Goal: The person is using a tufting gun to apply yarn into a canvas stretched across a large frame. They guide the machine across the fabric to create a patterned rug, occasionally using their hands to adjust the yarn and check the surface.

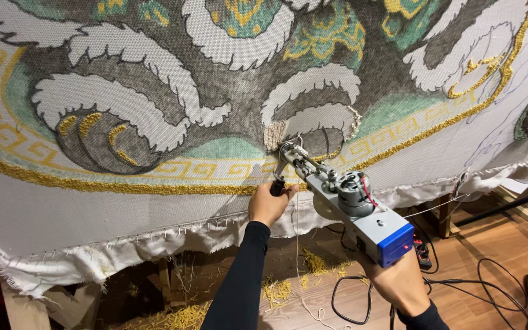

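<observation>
A person presses a grey tufting gun (343, 198) with a blue rear cap against a stretched rug cloth (154, 201), its tip near the cloth's lower edge beside a gold border band (111, 185). The left hand (268, 205) is clenched around the front handle; the right hand (398, 282) grasps the rear grip. Yellow yarn scraps (172, 318) litter the wooden floor (490, 244).

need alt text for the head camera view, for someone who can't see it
A person presses a grey tufting gun with a blue rear block against a large stretched cloth patterned in grey, white, green and gold. The left hand grips the front handle and the right hand the rear, above a wooden floor with black cables and yellow yarn scraps.
</observation>
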